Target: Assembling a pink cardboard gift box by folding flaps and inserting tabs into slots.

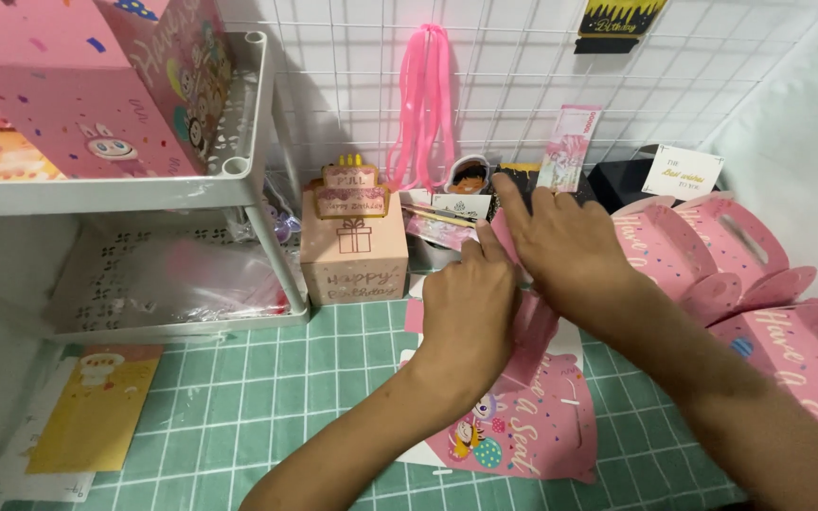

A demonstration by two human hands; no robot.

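My left hand (466, 312) and my right hand (560, 248) meet over a flat pink cardboard box blank (537, 421) with cartoon figures and lettering, which lies on the green grid cutting mat (267, 397). Both hands pinch and press its upper folded flap, and their backs hide most of that flap. My right index finger points away toward the wire grid wall.
A pink cake-topped gift box (354, 237) stands just left of the hands. A white two-tier shelf (239, 180) with pink boxes fills the left. Folded pink handle boxes (740, 274) pile at the right. Pink ribbons (423, 95) hang on the grid wall. A yellow card (92, 407) lies lower left.
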